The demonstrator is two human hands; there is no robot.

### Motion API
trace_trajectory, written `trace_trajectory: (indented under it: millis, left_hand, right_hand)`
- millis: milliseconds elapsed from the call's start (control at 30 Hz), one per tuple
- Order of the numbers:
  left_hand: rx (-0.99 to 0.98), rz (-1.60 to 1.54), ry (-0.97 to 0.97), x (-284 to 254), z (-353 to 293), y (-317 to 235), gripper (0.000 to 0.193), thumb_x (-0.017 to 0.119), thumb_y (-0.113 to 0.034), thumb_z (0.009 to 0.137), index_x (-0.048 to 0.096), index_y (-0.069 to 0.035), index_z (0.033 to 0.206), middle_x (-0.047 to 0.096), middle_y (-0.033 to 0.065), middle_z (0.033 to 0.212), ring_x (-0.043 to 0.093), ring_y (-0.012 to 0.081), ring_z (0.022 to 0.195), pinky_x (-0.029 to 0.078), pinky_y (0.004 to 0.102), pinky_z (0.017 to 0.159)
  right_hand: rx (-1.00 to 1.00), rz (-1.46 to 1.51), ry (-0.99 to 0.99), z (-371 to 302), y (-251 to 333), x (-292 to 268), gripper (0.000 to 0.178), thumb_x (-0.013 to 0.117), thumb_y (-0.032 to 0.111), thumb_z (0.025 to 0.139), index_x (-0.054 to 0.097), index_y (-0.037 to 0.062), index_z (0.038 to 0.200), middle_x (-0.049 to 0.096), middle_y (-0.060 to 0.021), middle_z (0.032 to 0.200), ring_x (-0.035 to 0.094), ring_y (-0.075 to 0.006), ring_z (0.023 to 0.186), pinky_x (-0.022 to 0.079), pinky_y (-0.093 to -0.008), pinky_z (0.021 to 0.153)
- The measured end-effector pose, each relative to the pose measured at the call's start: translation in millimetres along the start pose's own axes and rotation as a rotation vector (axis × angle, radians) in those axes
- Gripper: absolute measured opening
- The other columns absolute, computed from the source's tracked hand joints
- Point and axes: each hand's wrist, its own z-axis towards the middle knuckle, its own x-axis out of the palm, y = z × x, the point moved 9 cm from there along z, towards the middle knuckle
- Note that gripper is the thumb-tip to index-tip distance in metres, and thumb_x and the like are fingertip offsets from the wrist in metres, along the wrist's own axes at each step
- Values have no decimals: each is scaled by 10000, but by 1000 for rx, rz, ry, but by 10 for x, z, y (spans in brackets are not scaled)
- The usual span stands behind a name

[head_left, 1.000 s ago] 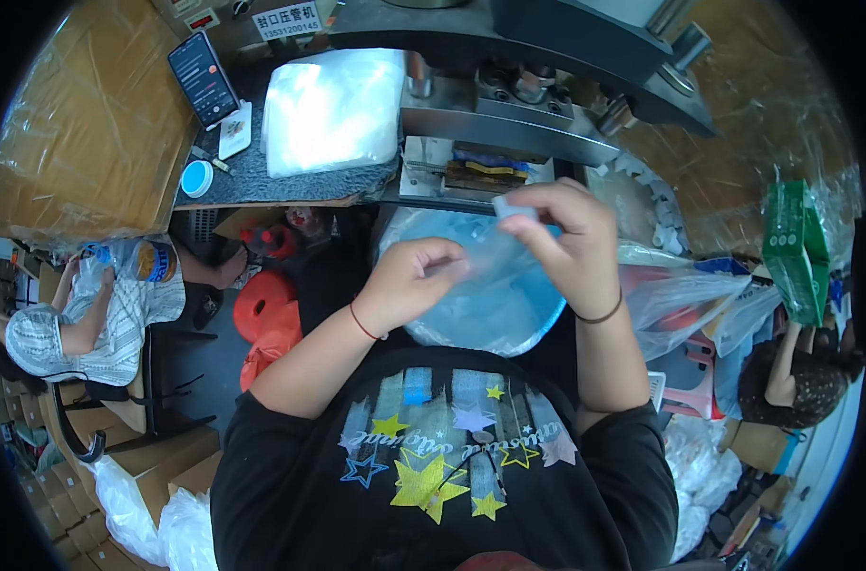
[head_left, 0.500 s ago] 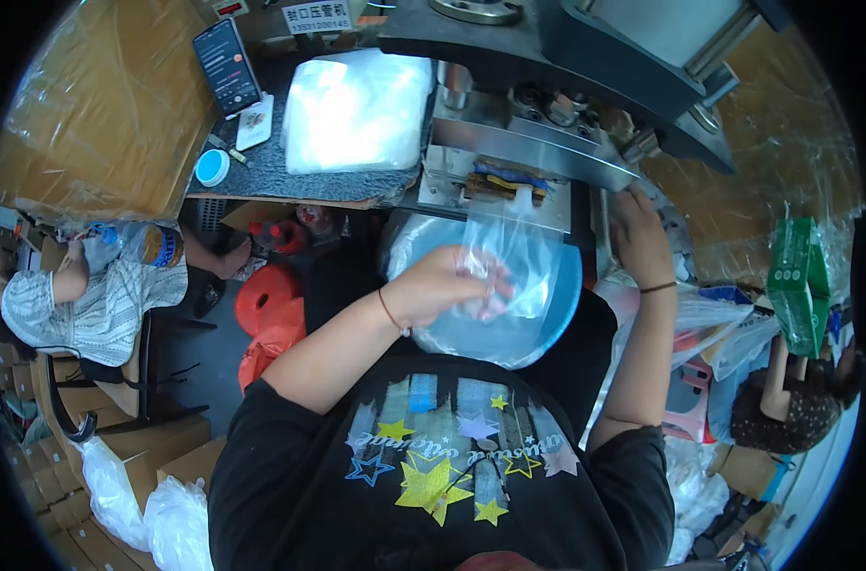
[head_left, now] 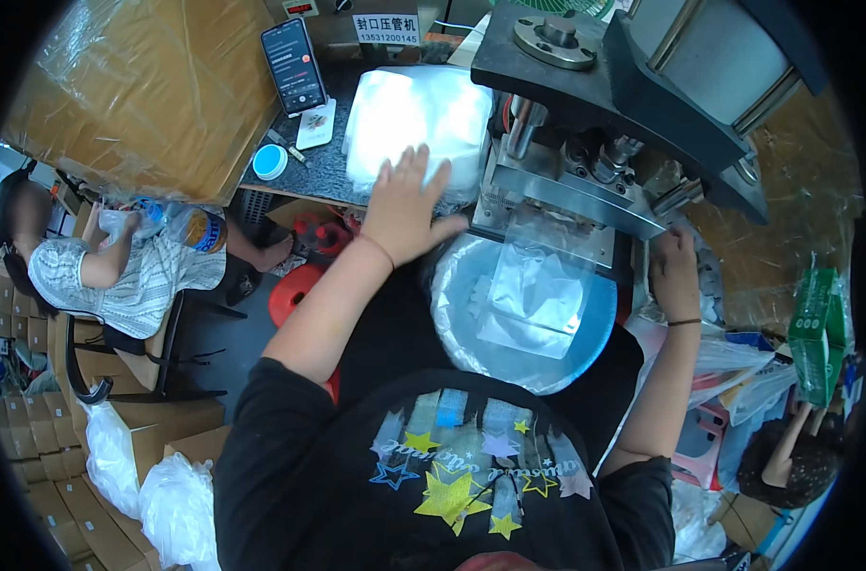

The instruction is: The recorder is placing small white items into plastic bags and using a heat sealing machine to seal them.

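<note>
My left hand (head_left: 404, 211) is open, its fingers spread over the near edge of a stack of clear plastic bags (head_left: 418, 128) on the dark tabletop. A clear bag (head_left: 533, 295) hangs from under the metal bar (head_left: 575, 198) of a press machine, over a light-blue basin (head_left: 599, 333) lined with clear plastic. Beside the right end of that bar is my right hand (head_left: 675, 271). Its fingers are curled and pressed together against the machine's side; what they grip there is hidden.
A phone (head_left: 294, 67) leans upright beside a small white tub with a blue lid (head_left: 270, 162). Large taped cartons (head_left: 147, 95) flank the bench. One person (head_left: 119, 262) sits at the left; another (head_left: 794, 452) is at the right, near a green box (head_left: 817, 333).
My left hand has moved from the bag over the basin up and left to the bag stack, its fingers now spread. My right hand stays beside the press. The whole view has shifted.
</note>
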Motion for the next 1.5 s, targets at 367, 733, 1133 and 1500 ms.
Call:
trace_trajectory:
  millis: [367, 733, 1133, 1500]
  left_hand:
    - [-3, -372, -87, -406, -301, 12, 233, 553, -41, 874, 642, -28, 1089, 673, 145, 1043, 631, 366, 979, 486, 470, 841]
    - [-276, -1239, 263, -90, -397, -776, 92, 642, -71, 936, 685, 6, 965, 702, 27, 896, 630, 69, 828, 507, 241, 762]
    - [-287, -1866, 704, 205, -600, -1724, 202, 574, -188, 1019, 633, 4, 1041, 699, 81, 970, 667, 146, 922, 530, 304, 870]
    - [-371, -2086, 920, 262, -695, -1953, 190, 577, -165, 1013, 610, 2, 1096, 703, 122, 1015, 691, 217, 984, 558, 323, 850]
  right_hand:
    - [319, 31, 261, -252, -430, 15, 278, 668, -2, 800, 641, 28, 1074, 587, -200, 1125, 611, -365, 997, 497, -405, 820]
    - [28, 566, 115, -144, 1015, -453, 190, 526, 115, 987, 629, 19, 1114, 622, -89, 984, 595, -199, 837, 462, -288, 779]
    - [151, 792, 37, -172, 1008, -377, 146, 656, 138, 925, 661, -7, 935, 667, -68, 896, 602, -145, 839, 473, -277, 758]
    - [-90, 626, 436, -178, 1132, -252, 205, 537, 179, 1000, 652, 10, 1017, 663, -153, 914, 640, -325, 832, 503, -379, 756]
